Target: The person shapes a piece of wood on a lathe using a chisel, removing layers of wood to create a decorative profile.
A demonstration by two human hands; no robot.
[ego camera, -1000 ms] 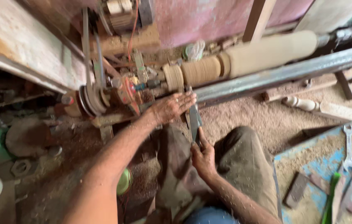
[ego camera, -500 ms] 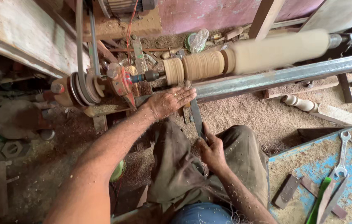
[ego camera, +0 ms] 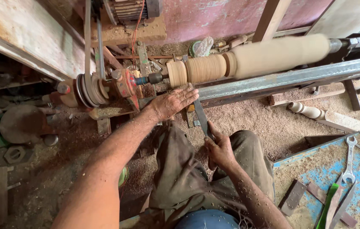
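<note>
Mid-cut on spinning wood (ego camera: pixel 247 61): left hand (ego camera: pixel 172 103) flat, fingers open, steadying chisel (ego camera: pixel 200 114); right hand (ego camera: pixel 220 149) gripping its handle. Next, likely: steady pressure along rail (ego camera: pixel 290 78).

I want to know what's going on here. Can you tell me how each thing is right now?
Wood piece: mounted on lathe, blurred, partly grooved.
Chisel: tip toward the wood, held.
Left hand: flat on chisel.
Right hand: shut on chisel handle.
Spanner: lying on blue board.
Turned leg: lying in sawdust.
</note>
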